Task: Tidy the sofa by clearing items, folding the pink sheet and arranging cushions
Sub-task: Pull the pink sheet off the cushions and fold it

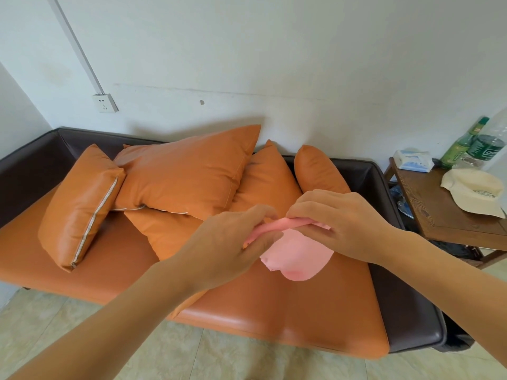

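A small pink sheet hangs above the right part of the orange sofa seat. My left hand pinches its bunched upper edge on the left. My right hand grips the same edge on the right, and the hands almost touch. Several orange cushions lie untidily on the sofa: a small one tilted at the left, a large one leaning against the back, one upright behind my hands, another at the far right, and one lying flat under my left forearm.
The sofa has a dark brown frame and stands against a white wall. A wooden side table at the right carries a cream cap, a tissue pack and green bottles. Tiled floor lies in front.
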{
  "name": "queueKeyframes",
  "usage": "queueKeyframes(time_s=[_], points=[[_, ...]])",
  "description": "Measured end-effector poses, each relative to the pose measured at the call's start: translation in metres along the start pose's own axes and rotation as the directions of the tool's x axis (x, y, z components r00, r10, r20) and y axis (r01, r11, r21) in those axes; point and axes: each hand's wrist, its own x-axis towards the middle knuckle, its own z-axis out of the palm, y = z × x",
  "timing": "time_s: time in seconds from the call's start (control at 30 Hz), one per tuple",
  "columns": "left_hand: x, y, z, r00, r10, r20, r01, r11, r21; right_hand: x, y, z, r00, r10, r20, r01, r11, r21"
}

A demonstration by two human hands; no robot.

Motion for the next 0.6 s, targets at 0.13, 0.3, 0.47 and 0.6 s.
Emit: queueKeyframes(time_s=[0.13,0.3,0.47,0.6], points=[[0.002,0.0,0.002,0.996,0.065,-0.06,-0.069,0.995,-0.072,0.001,0.0,-0.007,0.999,0.04,0.037,-0.041,0.999,0.016],[0.004,-0.001,0.006,0.983,0.086,-0.162,-0.098,0.993,-0.066,0.002,0.004,-0.015,0.982,0.135,0.134,-0.145,0.987,0.065],[0.008,0.0,0.001,0.995,0.044,-0.093,-0.051,0.997,-0.065,0.001,0.006,-0.012,0.983,0.124,0.134,-0.137,0.987,0.089],[0.009,-0.002,-0.004,0.997,-0.005,0.077,0.011,0.998,-0.069,-0.001,0.008,-0.01,0.993,0.077,0.094,-0.084,0.994,0.074]])
